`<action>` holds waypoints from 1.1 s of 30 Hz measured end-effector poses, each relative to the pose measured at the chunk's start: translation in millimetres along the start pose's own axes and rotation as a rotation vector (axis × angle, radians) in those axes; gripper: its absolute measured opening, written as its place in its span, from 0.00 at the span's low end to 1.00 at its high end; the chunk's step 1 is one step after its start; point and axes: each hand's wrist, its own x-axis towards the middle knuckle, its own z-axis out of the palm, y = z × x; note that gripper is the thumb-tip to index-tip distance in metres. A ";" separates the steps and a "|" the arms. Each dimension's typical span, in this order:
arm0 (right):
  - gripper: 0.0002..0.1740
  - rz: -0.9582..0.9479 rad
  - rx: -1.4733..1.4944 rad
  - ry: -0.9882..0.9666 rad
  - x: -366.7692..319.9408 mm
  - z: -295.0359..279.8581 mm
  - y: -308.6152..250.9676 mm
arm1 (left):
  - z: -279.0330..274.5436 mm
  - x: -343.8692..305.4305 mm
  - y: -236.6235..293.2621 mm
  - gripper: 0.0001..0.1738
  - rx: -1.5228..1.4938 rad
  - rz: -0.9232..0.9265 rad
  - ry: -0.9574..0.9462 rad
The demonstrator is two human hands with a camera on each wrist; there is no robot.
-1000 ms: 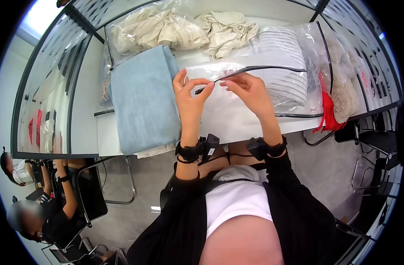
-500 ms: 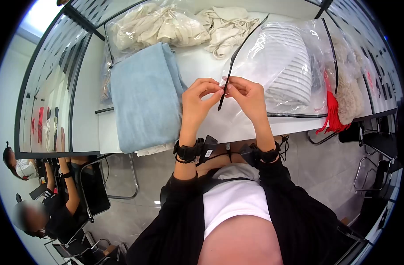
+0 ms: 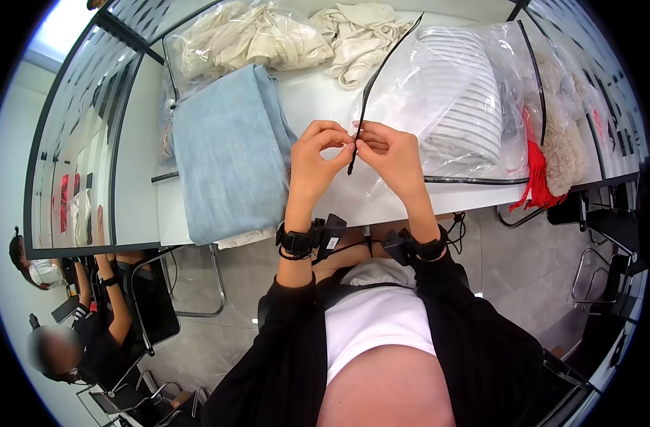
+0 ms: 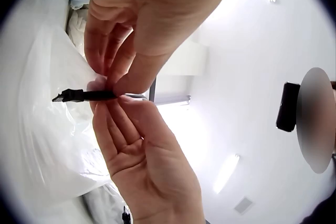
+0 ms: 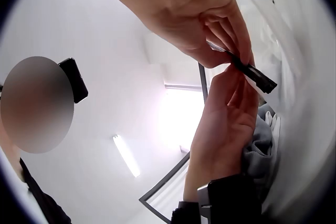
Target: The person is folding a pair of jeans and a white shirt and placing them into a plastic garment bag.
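left grip, right grip both pinching black strip along edge of clear bag; striped fabric inside; bag lying on worktop, right of folded blue cloth.

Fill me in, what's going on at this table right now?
A person's left hand and right hand meet at a black strip on the edge of a clear plastic bag, both pinching it near its close end. Striped fabric shows through the plastic. A folded blue cloth lies to the left, untouched.
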 end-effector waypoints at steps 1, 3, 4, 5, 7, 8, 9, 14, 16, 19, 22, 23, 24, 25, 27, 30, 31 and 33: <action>0.17 -0.002 -0.005 -0.002 0.2 0.7 1.5 | 0.2 -0.3 0.5 0.06 0.010 0.002 0.001; 0.16 0.007 -0.042 0.003 -1.4 2.4 1.1 | 1.1 -0.6 0.0 0.06 0.041 0.025 -0.007; 0.16 0.014 -0.075 0.009 -2.4 3.9 -2.1 | 1.0 -0.4 -0.2 0.06 0.058 0.038 -0.010; 0.15 0.022 -0.109 0.016 -2.8 4.6 -3.8 | 0.8 -0.3 -0.1 0.06 0.062 0.039 -0.016; 0.14 0.004 -0.196 0.026 -1.1 5.1 2.6 | 0.5 -0.5 0.0 0.06 0.069 0.041 -0.028; 0.14 -0.005 -0.240 0.032 -0.7 5.0 5.0 | 0.4 -0.7 0.4 0.06 0.061 0.044 -0.030; 0.13 -0.003 -0.200 0.039 -0.7 4.7 5.3 | 0.3 -0.8 0.9 0.06 0.053 0.048 -0.031; 0.10 0.008 -0.079 0.098 2.5 1.3 1.5 | 1.1 -0.3 2.8 0.06 0.007 0.059 -0.054; 0.10 -0.025 -0.140 0.126 6.0 -1.2 1.5 | 1.2 -0.6 3.3 0.06 0.013 0.067 -0.092; 0.11 -0.070 -0.277 0.181 8.0 -7.6 -5.6 | -0.9 -2.7 12.2 0.06 0.063 0.058 -0.171; 0.12 -0.103 -0.291 0.226 13.0 -16.1 -14.2 | -2.4 -4.6 15.0 0.06 0.062 0.074 -0.210; 0.12 -0.112 -0.271 0.239 14.3 -19.2 -16.3 | -3.3 -4.8 15.7 0.06 0.066 0.085 -0.226; 0.13 -0.121 -0.281 0.271 15.4 -22.1 -18.5 | -3.7 -5.5 19.1 0.06 0.094 0.122 -0.215; 0.13 -0.134 -0.301 0.294 16.7 -24.9 -20.2 | -3.5 -5.9 19.7 0.07 0.092 0.138 -0.223; 0.12 -0.157 -0.340 0.339 19.6 -30.1 -23.2 | -4.1 -7.0 19.9 0.07 0.090 0.168 -0.238; 0.10 -0.215 -0.351 0.536 27.5 -48.6 -26.3 | -6.2 -10.2 21.9 0.07 0.082 0.157 -0.281; 0.09 -0.229 -0.315 0.570 30.8 -56.4 -26.8 | -6.2 -10.6 21.6 0.07 0.079 0.162 -0.290; 0.09 -0.237 -0.321 0.584 35.2 -68.0 -33.3 | -6.1 -11.7 19.8 0.07 0.073 0.167 -0.310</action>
